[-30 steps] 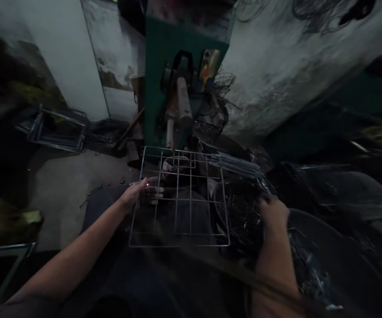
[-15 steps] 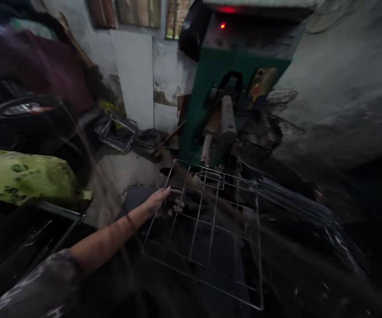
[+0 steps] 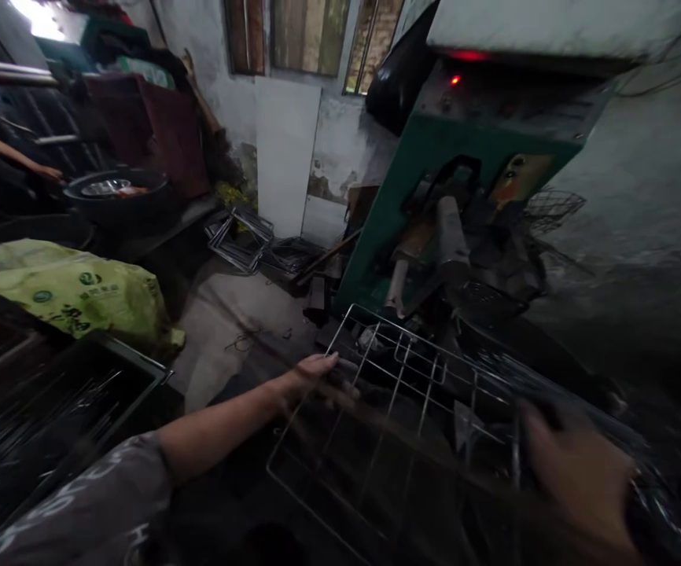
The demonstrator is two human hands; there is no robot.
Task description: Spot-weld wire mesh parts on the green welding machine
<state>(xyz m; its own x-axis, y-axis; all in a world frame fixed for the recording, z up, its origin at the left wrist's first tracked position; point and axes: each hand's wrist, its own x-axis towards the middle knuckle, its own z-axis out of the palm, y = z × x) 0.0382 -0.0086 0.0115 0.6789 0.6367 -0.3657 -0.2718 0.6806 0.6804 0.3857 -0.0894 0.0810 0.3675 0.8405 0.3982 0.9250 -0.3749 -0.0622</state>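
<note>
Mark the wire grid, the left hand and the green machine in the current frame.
wire grid (image 3: pixel 411 377): head view, on a cross wire near its middle.
left hand (image 3: pixel 311 376): head view, on the back of the hand at the grid's left edge.
green machine (image 3: pixel 388 212): head view, on its green front panel.

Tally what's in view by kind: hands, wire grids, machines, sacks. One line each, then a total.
Hands: 2, left hand and right hand
Wire grid: 1, held at its left edge
Green machine: 1
Green sack: 1
Total: 5
</note>
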